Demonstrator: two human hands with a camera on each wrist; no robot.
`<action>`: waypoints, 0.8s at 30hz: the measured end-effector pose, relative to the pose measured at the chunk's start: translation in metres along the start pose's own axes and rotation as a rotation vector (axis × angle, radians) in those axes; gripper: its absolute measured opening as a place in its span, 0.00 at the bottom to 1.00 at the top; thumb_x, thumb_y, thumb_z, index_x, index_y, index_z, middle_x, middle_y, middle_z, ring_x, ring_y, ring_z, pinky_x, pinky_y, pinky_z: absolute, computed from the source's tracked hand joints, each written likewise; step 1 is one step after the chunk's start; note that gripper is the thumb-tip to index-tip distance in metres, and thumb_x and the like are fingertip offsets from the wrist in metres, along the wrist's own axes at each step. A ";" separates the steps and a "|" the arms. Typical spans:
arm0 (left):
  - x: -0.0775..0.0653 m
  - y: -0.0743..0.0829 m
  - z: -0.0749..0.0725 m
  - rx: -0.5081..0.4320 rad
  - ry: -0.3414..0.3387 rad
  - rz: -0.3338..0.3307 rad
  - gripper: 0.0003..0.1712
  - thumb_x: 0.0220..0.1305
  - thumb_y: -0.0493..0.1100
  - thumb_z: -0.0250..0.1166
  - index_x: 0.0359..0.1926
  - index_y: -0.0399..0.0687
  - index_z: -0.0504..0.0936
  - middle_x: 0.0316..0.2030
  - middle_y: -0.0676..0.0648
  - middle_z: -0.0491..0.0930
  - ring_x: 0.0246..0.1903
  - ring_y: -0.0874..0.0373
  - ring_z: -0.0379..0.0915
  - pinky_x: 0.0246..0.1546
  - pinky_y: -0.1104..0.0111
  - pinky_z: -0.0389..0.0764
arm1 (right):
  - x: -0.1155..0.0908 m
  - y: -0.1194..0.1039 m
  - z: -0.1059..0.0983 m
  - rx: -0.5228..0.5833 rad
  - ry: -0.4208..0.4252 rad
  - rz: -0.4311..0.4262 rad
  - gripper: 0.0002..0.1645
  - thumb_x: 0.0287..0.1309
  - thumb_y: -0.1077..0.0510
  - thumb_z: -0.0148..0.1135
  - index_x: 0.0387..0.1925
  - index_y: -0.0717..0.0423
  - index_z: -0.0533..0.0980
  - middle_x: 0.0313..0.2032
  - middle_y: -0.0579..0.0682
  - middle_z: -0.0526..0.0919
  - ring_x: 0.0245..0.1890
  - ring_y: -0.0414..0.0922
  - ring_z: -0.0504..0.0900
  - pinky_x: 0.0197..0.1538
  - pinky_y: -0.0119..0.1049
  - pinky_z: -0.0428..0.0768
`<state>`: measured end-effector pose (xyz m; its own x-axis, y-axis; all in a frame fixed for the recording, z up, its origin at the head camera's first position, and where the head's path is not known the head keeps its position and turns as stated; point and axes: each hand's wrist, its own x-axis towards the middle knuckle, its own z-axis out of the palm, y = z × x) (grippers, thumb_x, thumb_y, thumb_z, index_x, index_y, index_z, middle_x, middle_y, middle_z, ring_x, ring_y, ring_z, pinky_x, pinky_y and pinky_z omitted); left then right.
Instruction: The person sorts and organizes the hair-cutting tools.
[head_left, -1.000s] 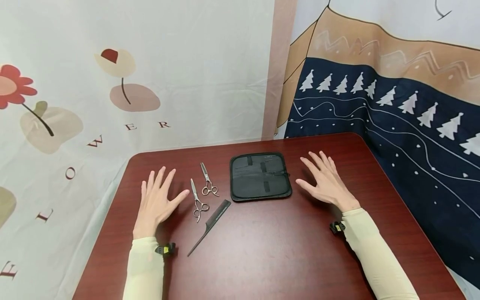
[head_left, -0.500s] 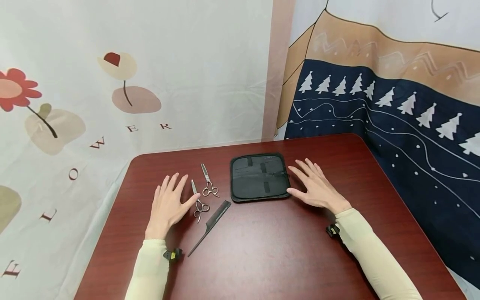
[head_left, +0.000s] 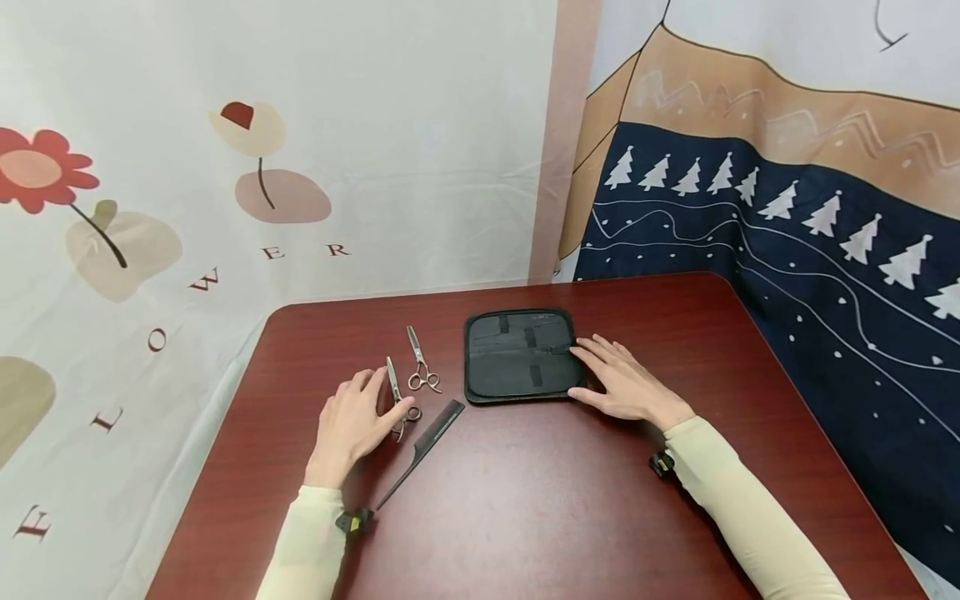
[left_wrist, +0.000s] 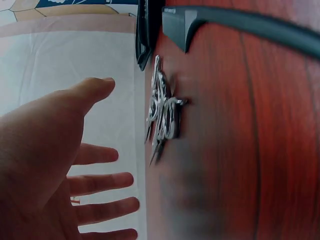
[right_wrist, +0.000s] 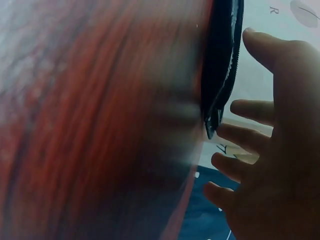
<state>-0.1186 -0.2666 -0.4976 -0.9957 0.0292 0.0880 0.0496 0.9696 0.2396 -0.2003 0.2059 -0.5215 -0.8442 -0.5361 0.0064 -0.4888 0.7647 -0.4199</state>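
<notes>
My left hand (head_left: 356, 429) hovers over the nearer pair of hairdressing scissors (head_left: 393, 379), its thumb hiding part of the handles. In the left wrist view the fingers are spread and apart from the scissors. A second pair of scissors (head_left: 417, 358) lies just behind, and a black tail comb (head_left: 436, 437) lies to the right of the hand. My right hand (head_left: 630, 387) is at the right edge of a black zip case (head_left: 517, 354), fingers loosely extended. Whether its fingertips touch the case, I cannot tell. Neither hand holds anything.
All of it lies on a dark red wooden table (head_left: 525, 500). A pale curtain with flower prints (head_left: 420, 150) hangs behind, and a navy one with white trees (head_left: 787, 275) hangs along the right side.
My left hand has moved right and nearer, reaching the front scissors. The right hand has moved left to the edge of the case. Scissors, comb and case lie as before.
</notes>
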 end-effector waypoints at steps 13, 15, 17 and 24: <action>-0.004 0.017 0.013 -0.021 -0.070 -0.089 0.41 0.73 0.72 0.69 0.56 0.36 0.85 0.57 0.32 0.83 0.56 0.31 0.82 0.52 0.34 0.87 | 0.002 -0.004 0.003 -0.033 -0.019 -0.015 0.49 0.80 0.37 0.64 0.84 0.66 0.67 0.85 0.67 0.68 0.88 0.68 0.63 0.89 0.71 0.58; -0.003 0.019 0.015 -0.006 -0.063 -0.101 0.40 0.72 0.72 0.70 0.53 0.36 0.85 0.57 0.32 0.82 0.55 0.31 0.82 0.51 0.34 0.88 | 0.003 -0.005 0.003 -0.036 -0.022 -0.014 0.48 0.80 0.38 0.64 0.84 0.66 0.67 0.84 0.67 0.68 0.87 0.68 0.63 0.89 0.71 0.59; -0.003 0.022 0.016 0.013 -0.054 -0.109 0.41 0.70 0.72 0.71 0.52 0.35 0.84 0.57 0.31 0.82 0.53 0.31 0.82 0.50 0.35 0.89 | 0.003 -0.006 0.003 -0.035 -0.024 -0.014 0.48 0.80 0.38 0.64 0.84 0.66 0.67 0.84 0.67 0.68 0.87 0.68 0.64 0.89 0.71 0.59; -0.002 0.028 0.022 0.039 -0.004 -0.122 0.39 0.68 0.67 0.76 0.50 0.32 0.83 0.50 0.31 0.83 0.47 0.31 0.84 0.45 0.37 0.90 | 0.004 -0.007 0.003 -0.040 -0.019 -0.014 0.47 0.80 0.39 0.65 0.84 0.66 0.67 0.84 0.67 0.69 0.87 0.68 0.65 0.89 0.70 0.60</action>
<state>-0.1172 -0.2343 -0.5121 -0.9944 -0.0884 0.0572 -0.0745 0.9747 0.2109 -0.1995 0.1969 -0.5211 -0.8329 -0.5534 -0.0050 -0.5094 0.7703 -0.3837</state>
